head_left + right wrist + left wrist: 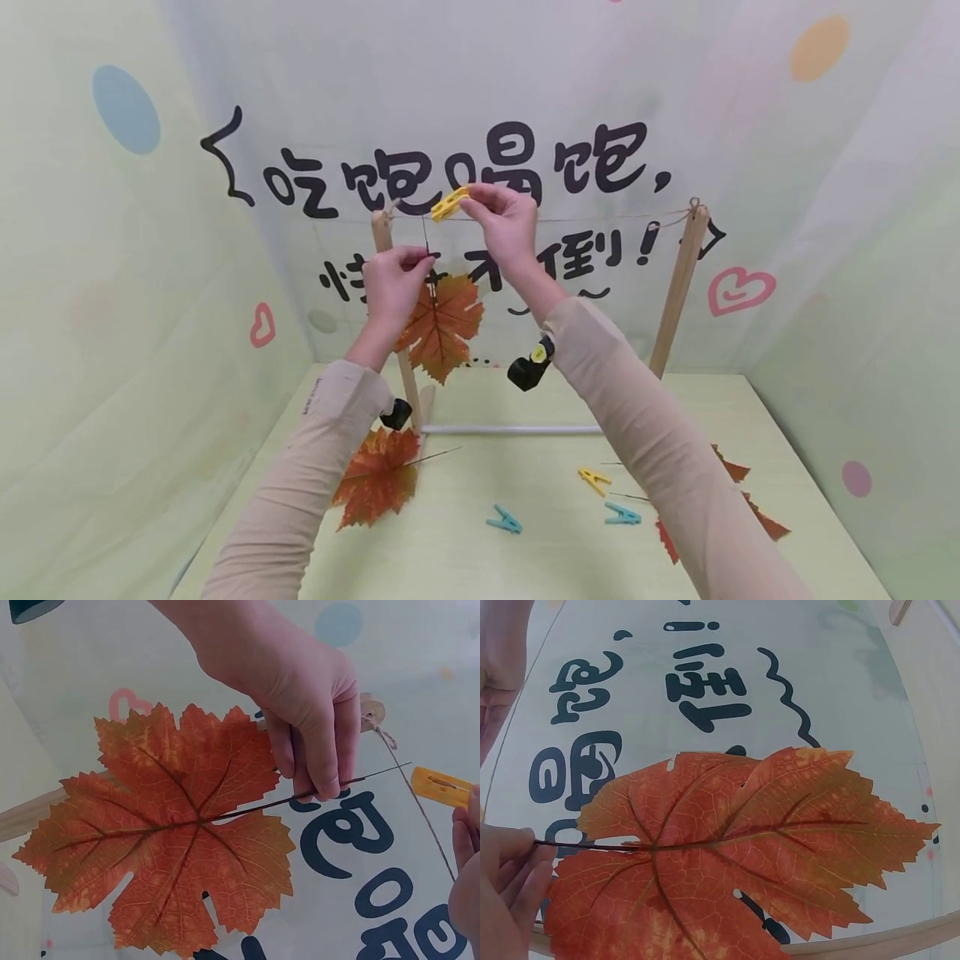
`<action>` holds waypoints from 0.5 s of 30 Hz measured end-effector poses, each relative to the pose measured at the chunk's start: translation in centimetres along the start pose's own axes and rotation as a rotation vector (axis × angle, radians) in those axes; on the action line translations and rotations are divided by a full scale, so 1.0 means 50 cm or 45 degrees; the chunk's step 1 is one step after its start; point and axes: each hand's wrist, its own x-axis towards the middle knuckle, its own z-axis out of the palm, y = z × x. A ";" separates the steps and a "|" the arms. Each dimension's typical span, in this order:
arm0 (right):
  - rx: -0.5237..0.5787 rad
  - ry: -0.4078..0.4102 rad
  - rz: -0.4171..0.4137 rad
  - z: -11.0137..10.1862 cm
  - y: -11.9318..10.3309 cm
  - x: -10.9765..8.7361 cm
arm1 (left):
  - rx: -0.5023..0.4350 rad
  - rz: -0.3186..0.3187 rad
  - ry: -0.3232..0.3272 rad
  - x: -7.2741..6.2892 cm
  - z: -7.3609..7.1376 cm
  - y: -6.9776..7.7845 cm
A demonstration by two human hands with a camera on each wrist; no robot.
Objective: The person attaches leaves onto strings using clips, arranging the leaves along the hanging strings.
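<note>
My left hand (pixel 397 283) pinches the dark stem of an orange-red artificial maple leaf (pixel 442 325), which hangs below the fingers. In the right wrist view the stem's thin tip crosses a string (pixel 424 810). Up at the string, my right hand (pixel 506 225) pinches a yellow clothespin (pixel 450 203) between thumb and fingers. The clothespin (pixel 441 786) points toward the stem tip, a small gap from it. The left wrist view shows the leaf (pixel 727 840) spread flat, its stem running into the left fingers.
The string joins two wooden posts (pixel 678 292), with a white rod (pixel 517 430) low between them. Another leaf (pixel 378 479) lies at the left. On the table are a yellow clothespin (pixel 594 481), blue clothespins (pixel 505 520) and more leaves (pixel 765 517) partly behind the right sleeve.
</note>
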 end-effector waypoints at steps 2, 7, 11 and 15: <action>-0.014 0.001 0.003 0.003 0.007 0.003 | -0.004 -0.008 0.001 0.000 0.000 0.001; -0.041 0.008 0.006 0.013 0.016 0.006 | -0.014 -0.029 -0.003 -0.001 0.003 0.004; -0.053 0.008 0.006 0.017 0.018 0.004 | -0.012 -0.019 -0.011 -0.001 0.005 0.004; -0.063 -0.009 0.033 0.022 0.002 -0.006 | -0.023 0.001 -0.008 -0.001 0.003 0.002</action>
